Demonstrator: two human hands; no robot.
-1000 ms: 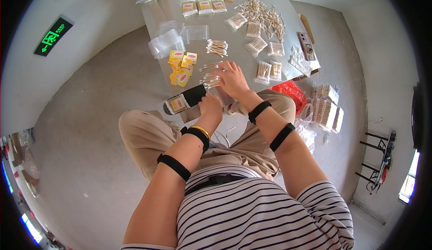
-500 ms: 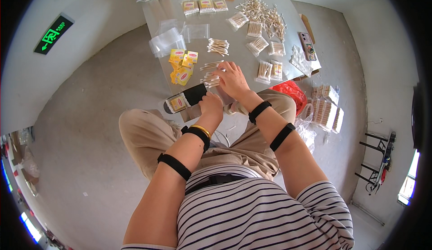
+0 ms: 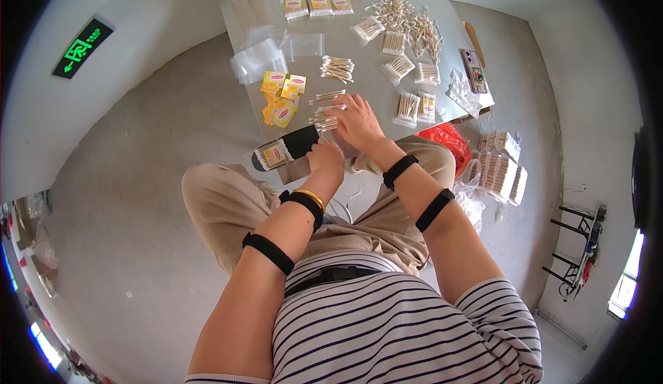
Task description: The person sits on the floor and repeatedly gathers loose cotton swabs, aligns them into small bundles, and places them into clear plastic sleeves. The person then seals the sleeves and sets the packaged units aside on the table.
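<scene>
At right hand (image 3: 360, 123) — slim cotton swabs (image 3: 324, 119), rounded white tips.

The grey floor (image 3: 138, 232) meets pale walls (image 3: 41, 128), a glowing green sign (image 3: 83, 47) at left, a bright window (image 3: 630, 273) at right.

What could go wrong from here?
- The black holder in the left hand juts past the near edge of the table; if it tilts, the carded swab bundle on it might slip off.
- The right hand is at the loose swabs close to that edge; a sweep could knock some down.
- The phone sits near the right edge; a bump might drop it.
</scene>
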